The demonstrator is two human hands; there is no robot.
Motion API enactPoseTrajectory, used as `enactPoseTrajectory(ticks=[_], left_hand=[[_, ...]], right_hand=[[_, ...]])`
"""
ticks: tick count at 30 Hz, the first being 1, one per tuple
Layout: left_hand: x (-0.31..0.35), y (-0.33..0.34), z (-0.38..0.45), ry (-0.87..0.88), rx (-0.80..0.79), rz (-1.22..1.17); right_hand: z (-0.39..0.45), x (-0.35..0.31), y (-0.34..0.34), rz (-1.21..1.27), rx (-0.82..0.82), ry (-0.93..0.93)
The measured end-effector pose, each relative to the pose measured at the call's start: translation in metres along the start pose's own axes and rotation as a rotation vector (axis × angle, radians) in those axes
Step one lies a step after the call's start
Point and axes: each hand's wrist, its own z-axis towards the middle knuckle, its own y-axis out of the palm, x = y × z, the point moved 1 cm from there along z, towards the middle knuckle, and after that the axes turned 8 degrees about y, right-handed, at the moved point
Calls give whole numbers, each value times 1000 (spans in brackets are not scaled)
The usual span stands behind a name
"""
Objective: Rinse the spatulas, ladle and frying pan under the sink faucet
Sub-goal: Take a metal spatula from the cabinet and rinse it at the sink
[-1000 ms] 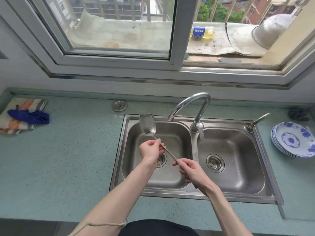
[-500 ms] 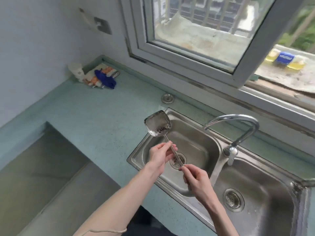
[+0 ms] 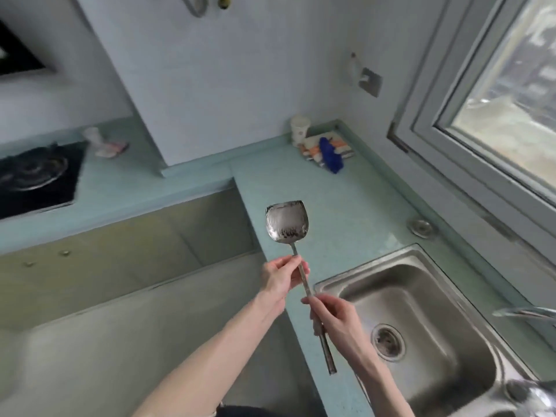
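A steel spatula (image 3: 285, 224) with a flat, speckled blade points up and away from me over the countertop edge, left of the sink (image 3: 421, 299). My left hand (image 3: 281, 276) pinches its thin handle just below the blade. My right hand (image 3: 337, 320) grips the handle lower down, and the handle's end sticks out beneath it. The steel basin and its drain (image 3: 388, 341) lie to the right of my hands. Only the tip of the faucet (image 3: 526, 313) shows at the right edge. No water is visible.
The teal countertop (image 3: 301, 182) runs into a corner holding a paper cup (image 3: 299, 129) and folded cloths with a blue rag (image 3: 331, 155). A gas stove (image 3: 33, 173) sits far left. Lower cabinets and floor lie left of me; the window (image 3: 505, 109) is on the right.
My view has swung left, away from the sink toward the stove corner. Both hands have kept hold of the spatula and carried it left, out from over the basin to the counter edge.
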Motion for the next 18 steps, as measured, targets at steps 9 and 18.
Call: enactPoseTrajectory(ticks=[9,18], left_hand=[[75,-169,17,47,168,-172],[131,-350,25,138,348,-222]], right_hand=[[31,-51,160,-111,-170,-83],[62,-92,331,-219,-413,-83]])
